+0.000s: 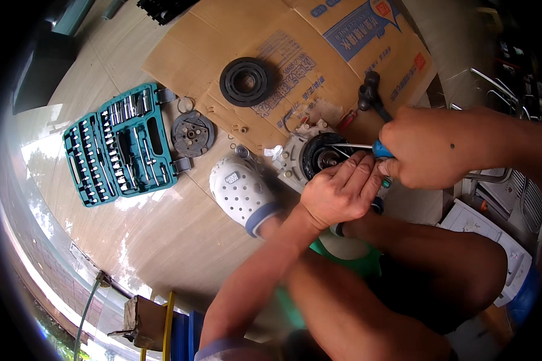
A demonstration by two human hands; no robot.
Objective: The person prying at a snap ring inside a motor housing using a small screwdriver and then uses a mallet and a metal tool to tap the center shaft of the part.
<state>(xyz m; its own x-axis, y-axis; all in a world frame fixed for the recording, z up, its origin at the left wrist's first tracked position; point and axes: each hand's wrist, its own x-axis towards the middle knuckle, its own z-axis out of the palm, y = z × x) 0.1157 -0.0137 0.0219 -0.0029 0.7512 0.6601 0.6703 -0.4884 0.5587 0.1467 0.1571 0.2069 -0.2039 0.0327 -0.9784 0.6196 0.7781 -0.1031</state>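
My right hand (424,147) grips a blue-handled screwdriver (381,150), its metal shaft reaching into the black ring (315,153) on a metal compressor housing (289,167). My left hand (343,192) is closed over a green-handled tool (386,182), mostly hidden by its fingers, with a thin shaft angled into the same ring. A hammer (370,90) lies just beyond my right hand, beside a red-handled tool (347,120). A black pulley (247,81) sits on the cardboard (193,54). A metal disc plate (193,133), a snap ring (185,104) and small parts lie left of the housing.
An open teal socket set (94,120) lies on the tiled floor at the left. My white clog (238,189) is beside the housing. Metal racks (527,198) and a white bin (476,234) stand at right. A cardboard box (141,322) and yellow frame (168,319) are at lower left.
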